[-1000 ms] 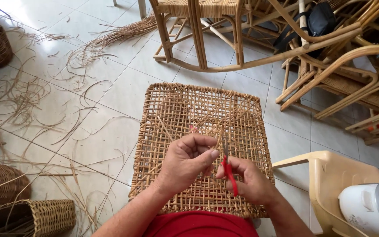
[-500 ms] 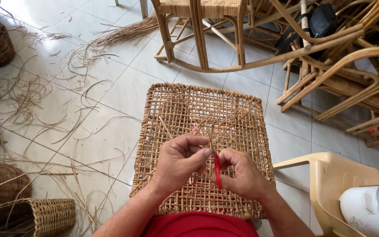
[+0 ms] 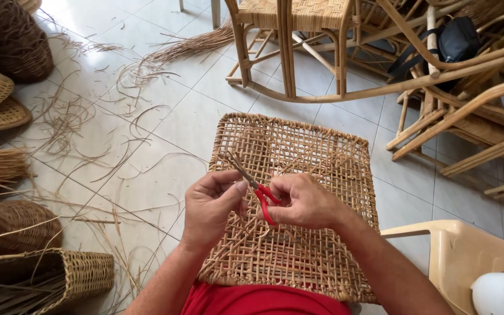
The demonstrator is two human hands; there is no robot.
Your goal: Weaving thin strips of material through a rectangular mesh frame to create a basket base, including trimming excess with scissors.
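Observation:
A square woven cane seat panel (image 3: 316, 151) lies in front of me, partly over my lap. My right hand (image 3: 304, 201) grips red-handled scissors (image 3: 261, 195) whose blades point up and left over the weave. My left hand (image 3: 211, 204) pinches a thin cane strand beside the blades. Both hands hover over the panel's near half. A red garment (image 3: 263, 298) shows at the bottom edge.
Loose cane strips (image 3: 88, 128) litter the tiled floor at left. Woven baskets (image 3: 42, 280) and bundles sit along the left edge. Rattan chairs (image 3: 333, 41) stand behind, with a black bag (image 3: 459, 38) on one. A beige plastic chair (image 3: 468, 256) and a white object (image 3: 503, 294) are at right.
The scissors swung from pointing downward at the right hand to blades pointing up-left. Both hands drew together near the middle of the panel, and the view shifted slightly.

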